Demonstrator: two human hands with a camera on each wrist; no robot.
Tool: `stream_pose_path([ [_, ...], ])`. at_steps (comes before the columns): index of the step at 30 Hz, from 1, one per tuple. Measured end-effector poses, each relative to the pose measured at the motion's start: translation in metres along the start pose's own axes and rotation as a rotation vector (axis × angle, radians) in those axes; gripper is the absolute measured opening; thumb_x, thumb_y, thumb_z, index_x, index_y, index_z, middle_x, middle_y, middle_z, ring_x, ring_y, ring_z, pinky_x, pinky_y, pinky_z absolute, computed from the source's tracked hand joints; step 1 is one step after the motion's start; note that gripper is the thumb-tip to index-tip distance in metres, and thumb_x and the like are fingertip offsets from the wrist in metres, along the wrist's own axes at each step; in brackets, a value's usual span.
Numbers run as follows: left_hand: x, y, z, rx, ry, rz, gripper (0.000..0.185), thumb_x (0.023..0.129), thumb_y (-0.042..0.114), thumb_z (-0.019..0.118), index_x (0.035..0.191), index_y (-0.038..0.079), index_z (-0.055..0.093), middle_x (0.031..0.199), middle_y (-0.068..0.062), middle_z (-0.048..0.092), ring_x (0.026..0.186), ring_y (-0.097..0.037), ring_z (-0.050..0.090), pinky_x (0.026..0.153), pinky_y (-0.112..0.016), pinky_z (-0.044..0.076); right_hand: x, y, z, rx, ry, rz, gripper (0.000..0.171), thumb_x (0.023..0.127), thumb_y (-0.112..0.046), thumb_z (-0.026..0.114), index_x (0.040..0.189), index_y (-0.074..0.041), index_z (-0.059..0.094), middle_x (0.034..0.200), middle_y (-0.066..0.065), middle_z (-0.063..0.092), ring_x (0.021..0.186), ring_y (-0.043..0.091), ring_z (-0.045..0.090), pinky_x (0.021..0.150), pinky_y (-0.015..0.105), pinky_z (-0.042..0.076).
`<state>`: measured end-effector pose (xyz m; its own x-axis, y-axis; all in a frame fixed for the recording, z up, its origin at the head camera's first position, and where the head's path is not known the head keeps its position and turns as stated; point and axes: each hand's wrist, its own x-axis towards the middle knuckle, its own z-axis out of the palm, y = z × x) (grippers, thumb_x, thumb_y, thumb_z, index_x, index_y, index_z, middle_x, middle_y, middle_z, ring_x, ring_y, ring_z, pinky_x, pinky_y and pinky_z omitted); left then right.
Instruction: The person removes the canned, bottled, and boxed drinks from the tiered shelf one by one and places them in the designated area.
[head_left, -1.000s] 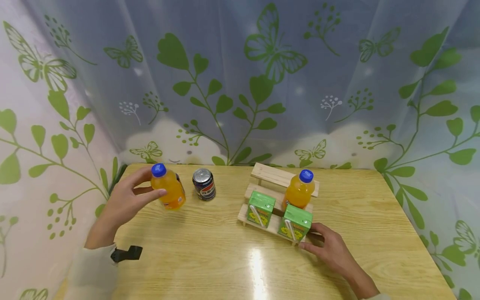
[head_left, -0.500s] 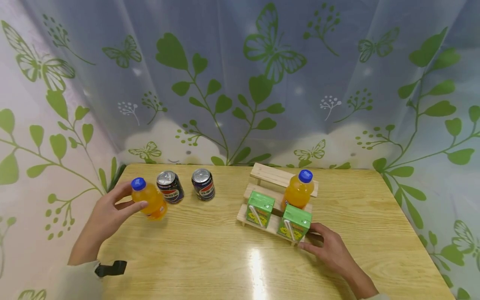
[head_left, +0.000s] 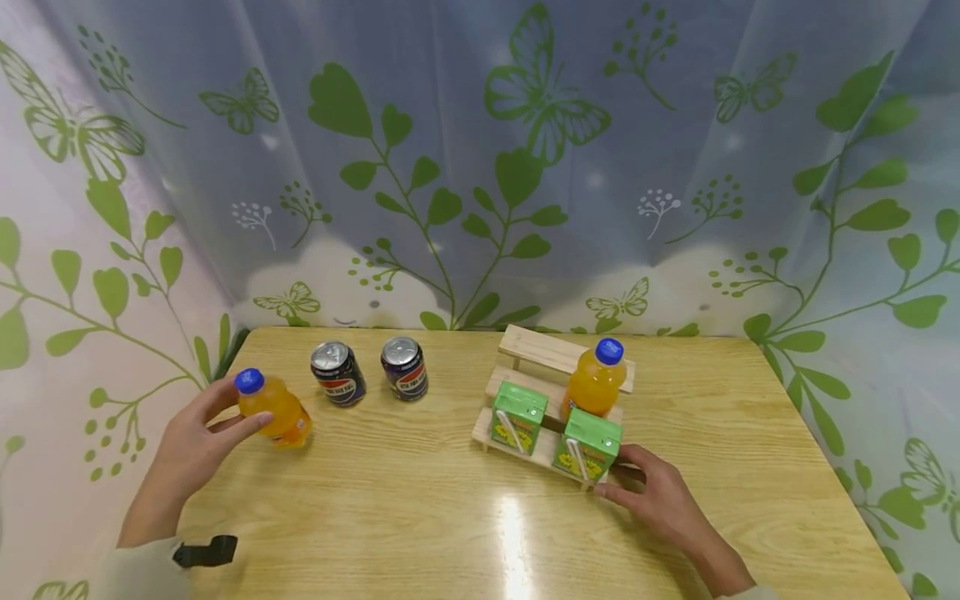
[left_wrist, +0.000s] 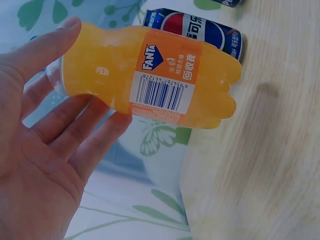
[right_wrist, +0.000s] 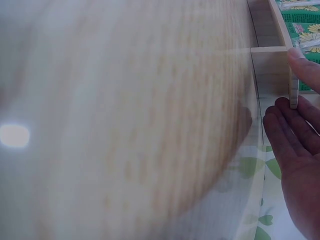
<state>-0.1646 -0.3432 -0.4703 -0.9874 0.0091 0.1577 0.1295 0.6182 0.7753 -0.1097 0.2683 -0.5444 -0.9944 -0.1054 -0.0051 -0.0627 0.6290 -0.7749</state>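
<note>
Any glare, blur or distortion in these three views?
Head view: sharp but wide-angle, with the curtain bowing at the edges; a bright glare streak on the table. Left wrist view: the orange bottle and left hand are readable, the background soft. Right wrist view: the tabletop is smeared out of focus with one white hotspot; only the right hand and wooden rack are legible.

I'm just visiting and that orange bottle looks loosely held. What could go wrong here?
The left hand holds the Fanta bottle with fingertips only, tilted near the table's left edge, so it might slip and roll off. Swinging it could knock the nearer Pepsi can. The right hand touches the wooden stepped rack; a nudge might topple the green juice cartons.
</note>
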Motion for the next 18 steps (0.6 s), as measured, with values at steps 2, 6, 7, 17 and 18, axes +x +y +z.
stream_pose_path([
  [2, -0.001, -0.003, -0.002, 0.016, 0.005, -0.028, 0.065, 0.102, 0.031, 0.08, 0.157, 0.007, 0.054, 0.136, 0.013, 0.062, 0.115, 0.023, 0.044, 0.088, 0.002, 0.049, 0.0, 0.0, 0.0, -0.002, 0.0, 0.001, 0.055, 0.09, -0.027, 0.092, 0.133, 0.0, 0.07, 0.131, 0.016, 0.075, 0.124, 0.037, 0.072, 0.102, 0.046, 0.063],
  [6, -0.004, -0.009, -0.005, 0.036, 0.006, -0.088, 0.071, 0.103, 0.037, 0.079, 0.16, 0.006, 0.051, 0.149, -0.021, 0.061, 0.12, 0.012, 0.048, 0.086, 0.003, 0.047, 0.0, 0.0, 0.0, 0.003, -0.005, 0.002, 0.056, 0.091, -0.026, 0.092, 0.134, 0.0, 0.069, 0.131, 0.017, 0.074, 0.125, 0.038, 0.072, 0.103, 0.046, 0.063],
  [7, -0.005, -0.01, -0.005, 0.038, 0.007, -0.099, 0.072, 0.103, 0.038, 0.079, 0.161, 0.006, 0.05, 0.152, -0.025, 0.059, 0.12, 0.01, 0.047, 0.086, 0.003, 0.047, 0.0, -0.001, 0.0, 0.005, -0.008, 0.004, 0.056, 0.091, -0.027, 0.091, 0.134, 0.0, 0.069, 0.132, 0.017, 0.074, 0.125, 0.037, 0.072, 0.103, 0.046, 0.063],
  [17, -0.009, -0.022, -0.004, 0.049, 0.016, -0.138, 0.075, 0.103, 0.04, 0.078, 0.162, 0.005, 0.048, 0.156, -0.029, 0.055, 0.125, -0.003, 0.055, 0.084, 0.005, 0.045, 0.0, -0.003, -0.001, 0.005, -0.014, 0.024, 0.056, 0.091, -0.027, 0.091, 0.135, 0.001, 0.069, 0.133, 0.017, 0.074, 0.125, 0.037, 0.072, 0.104, 0.046, 0.063],
  [18, -0.009, -0.023, -0.004, 0.046, 0.019, -0.137, 0.075, 0.103, 0.04, 0.078, 0.162, 0.005, 0.048, 0.155, -0.029, 0.055, 0.12, 0.008, 0.051, 0.084, 0.005, 0.045, 0.0, -0.003, -0.001, 0.007, -0.014, 0.024, 0.056, 0.091, -0.026, 0.091, 0.135, 0.001, 0.069, 0.133, 0.017, 0.074, 0.125, 0.037, 0.072, 0.103, 0.046, 0.063],
])
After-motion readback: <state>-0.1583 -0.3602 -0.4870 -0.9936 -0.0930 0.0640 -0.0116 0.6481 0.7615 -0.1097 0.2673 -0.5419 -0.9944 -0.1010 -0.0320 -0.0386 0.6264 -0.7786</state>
